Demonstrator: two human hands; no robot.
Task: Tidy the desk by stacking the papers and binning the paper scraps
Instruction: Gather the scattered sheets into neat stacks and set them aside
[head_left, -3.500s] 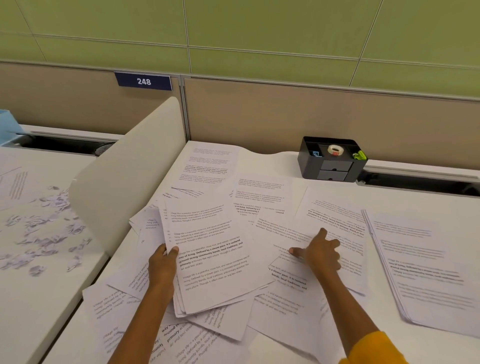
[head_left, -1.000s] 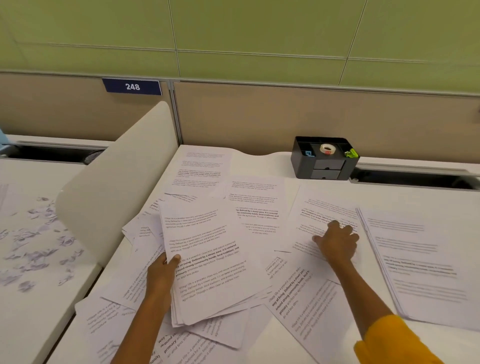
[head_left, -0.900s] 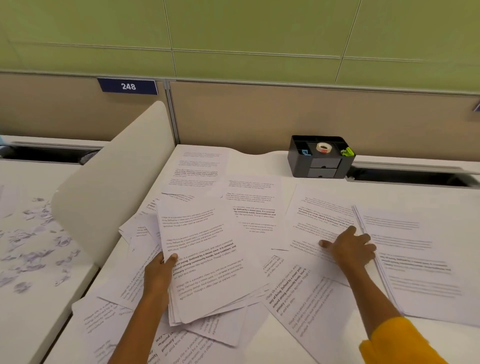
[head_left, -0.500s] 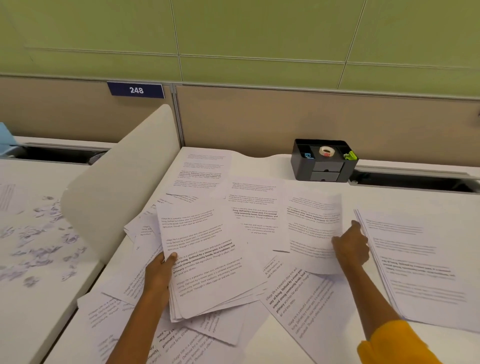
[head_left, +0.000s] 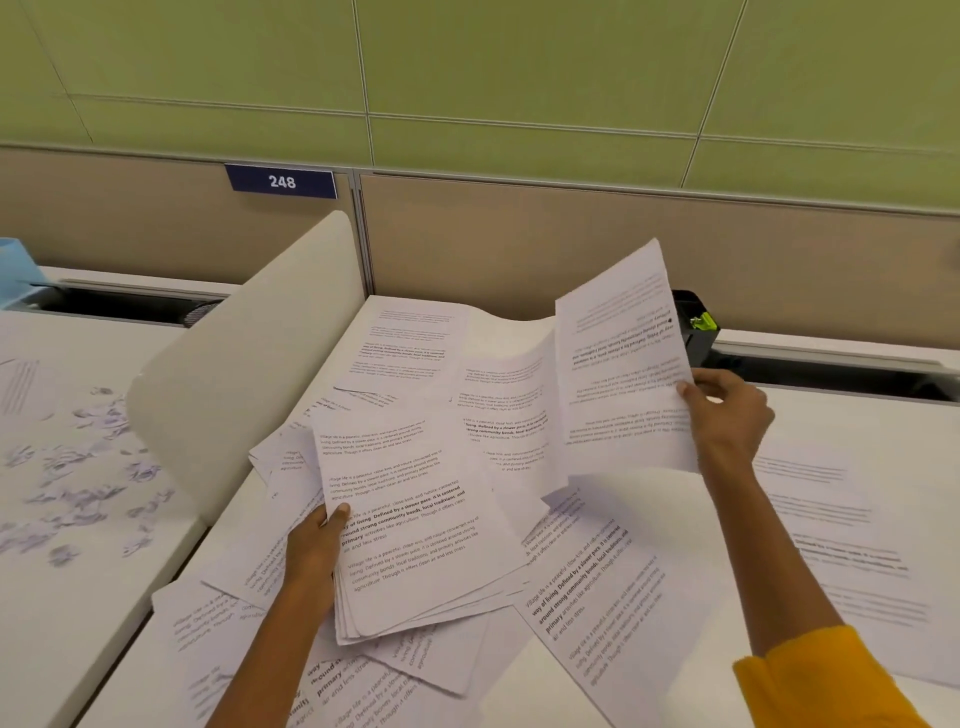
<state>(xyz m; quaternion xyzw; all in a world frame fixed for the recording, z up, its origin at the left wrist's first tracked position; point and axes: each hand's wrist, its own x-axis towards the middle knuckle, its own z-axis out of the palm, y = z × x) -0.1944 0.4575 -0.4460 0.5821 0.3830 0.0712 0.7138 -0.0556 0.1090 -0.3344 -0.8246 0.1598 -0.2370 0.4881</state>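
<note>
Left hand (head_left: 311, 545) grips white printed paper stack (head_left: 415, 525) w/ bold "way of living" text, over the counter (head_left: 545, 686). Right hand (head_left: 727, 410) fingers pinch a lifted single printed sheet (head_left: 623, 364). Blue wall tag (head_left: 281, 182): "248".

White papers (head_left: 415, 525) carry black printed lines, some bold, on a white desk (head_left: 519, 686). The wall (head_left: 493, 62) is pale green above a beige partition (head_left: 519, 234) with a navy "248" plate (head_left: 281, 182). The sleeve (head_left: 815, 686) is mustard yellow.

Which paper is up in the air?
The white printed sheet pinched by the right hand. It stands lifted off the desk, its print upside down; the other loose sheets lie flat.
</note>
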